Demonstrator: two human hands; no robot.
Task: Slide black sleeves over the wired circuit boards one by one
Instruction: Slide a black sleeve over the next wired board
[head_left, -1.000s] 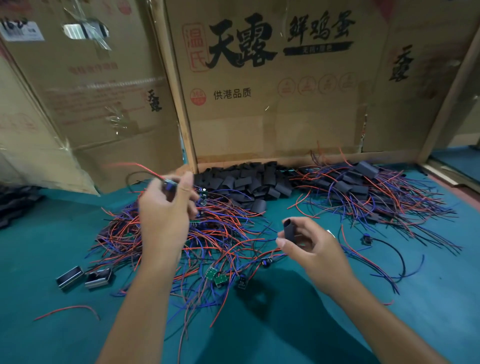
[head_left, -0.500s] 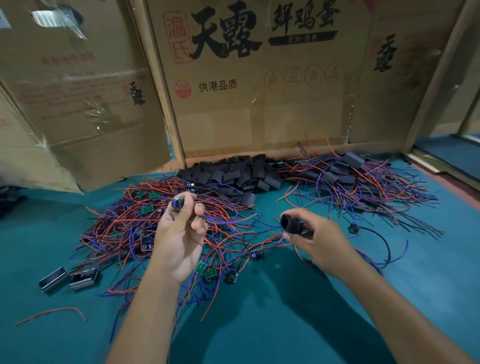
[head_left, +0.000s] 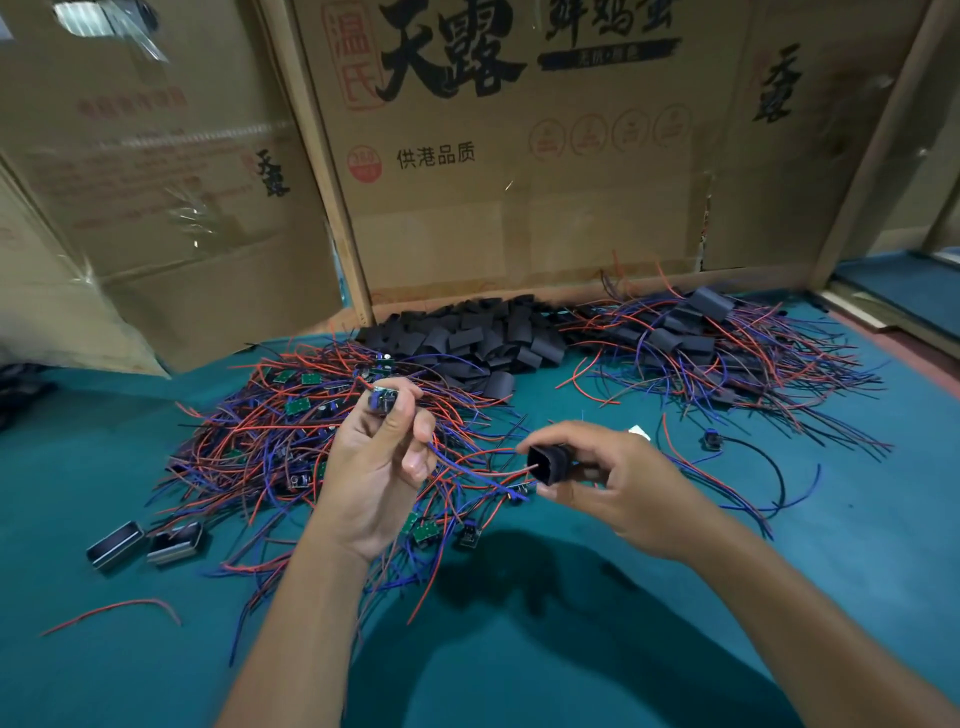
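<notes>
My left hand (head_left: 376, 470) pinches a small wired circuit board (head_left: 383, 401) above the table, its red and blue wires (head_left: 467, 467) trailing right. My right hand (head_left: 608, 480) holds a black sleeve (head_left: 548, 464) with its open end facing left, and the wire ends reach into that opening. A big tangle of bare wired boards (head_left: 291, 431) lies behind my left hand. Loose black sleeves (head_left: 478, 338) are heaped at the back centre. Sleeved boards with wires (head_left: 717, 348) are piled at the back right.
Cardboard boxes (head_left: 519, 171) wall off the back of the green table (head_left: 571, 649). Two small metal clips (head_left: 148, 543) lie at the left, with a loose red wire (head_left: 114, 610) nearer me. A black cable with a plug (head_left: 753, 457) lies to the right.
Both hands came closer together. The sleeve turned from upright to lying with its opening toward the left, and the board's wire ends now reach its mouth.
</notes>
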